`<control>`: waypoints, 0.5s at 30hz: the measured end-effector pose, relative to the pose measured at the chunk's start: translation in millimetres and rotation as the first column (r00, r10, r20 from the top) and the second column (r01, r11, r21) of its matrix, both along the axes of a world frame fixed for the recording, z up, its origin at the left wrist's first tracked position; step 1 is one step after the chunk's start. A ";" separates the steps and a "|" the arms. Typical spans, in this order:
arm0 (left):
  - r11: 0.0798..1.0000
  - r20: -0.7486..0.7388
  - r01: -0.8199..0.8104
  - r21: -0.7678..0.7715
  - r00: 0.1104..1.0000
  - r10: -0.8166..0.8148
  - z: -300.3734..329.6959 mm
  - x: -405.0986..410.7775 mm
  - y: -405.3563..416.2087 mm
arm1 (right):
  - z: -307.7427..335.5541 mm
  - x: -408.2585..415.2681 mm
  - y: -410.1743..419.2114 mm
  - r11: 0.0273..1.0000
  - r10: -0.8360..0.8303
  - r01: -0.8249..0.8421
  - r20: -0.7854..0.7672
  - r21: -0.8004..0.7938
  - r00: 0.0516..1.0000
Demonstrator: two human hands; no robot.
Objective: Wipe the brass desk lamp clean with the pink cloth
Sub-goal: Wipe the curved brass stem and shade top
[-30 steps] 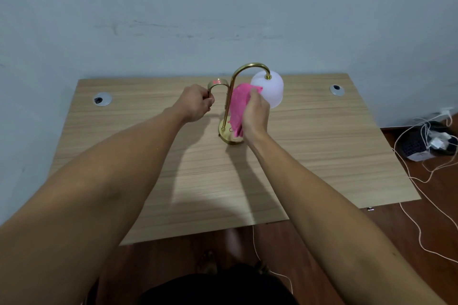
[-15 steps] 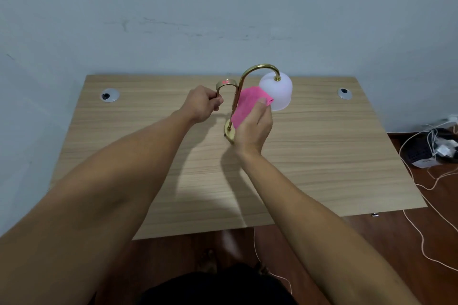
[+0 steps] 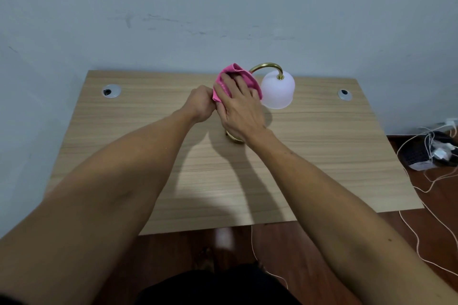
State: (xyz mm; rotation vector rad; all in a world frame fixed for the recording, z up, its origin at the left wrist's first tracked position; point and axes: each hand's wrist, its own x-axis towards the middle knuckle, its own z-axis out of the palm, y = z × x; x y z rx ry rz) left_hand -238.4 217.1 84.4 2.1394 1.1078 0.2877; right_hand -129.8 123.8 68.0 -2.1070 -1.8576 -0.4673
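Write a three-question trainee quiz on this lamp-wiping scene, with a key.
1. True or false: the frosted white glass shade hangs from the curved brass lamp arm.
2. Which hand presses the crumpled pink cloth on the lamp? A left hand B right hand
3. Fill in: two round grey cable grommets sit in the light wooden ___.

Key: 1 true; 2 B; 3 desk.

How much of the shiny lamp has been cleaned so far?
No part can be called done from this picture. In hand: the right hand presses the pink cloth over the lamp's upper stem, while the left hand steadies it. Likely left: the brass arch, the white shade and the base, which the cloth isn't touching.
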 end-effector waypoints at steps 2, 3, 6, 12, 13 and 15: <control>1.000 0.004 0.013 -0.008 1.000 -0.013 2.8 0.2 -1.4 | 1.8 3.1 0.6 1.000 0.016 -0.015 -0.063 0.014 0.998; 1.000 0.007 0.023 -0.004 1.000 -0.023 5.1 0.2 -2.9 | 2.3 1.2 1.3 0.999 0.009 -0.003 -0.131 0.043 0.991; 0.999 0.023 0.042 0.016 0.999 -0.042 6.8 -1.7 -3.6 | 3.0 -14.3 0.7 0.995 -0.024 0.050 -0.288 0.083 0.957; 1.000 0.010 0.009 -0.028 1.000 -0.008 1.2 -3.7 1.5 | 8.1 -3.7 -1.9 0.998 0.062 -0.059 -0.136 0.029 0.989; 0.999 0.028 0.013 -0.033 1.000 -0.012 1.1 -3.6 0.6 | 10.4 -3.6 -3.4 0.998 0.057 -0.051 -0.167 0.040 0.984; 0.998 0.070 0.013 -0.053 0.997 -0.009 -0.7 -3.3 0.1 | 14.1 -10.8 -5.5 0.998 0.005 0.013 -0.278 0.064 0.961</control>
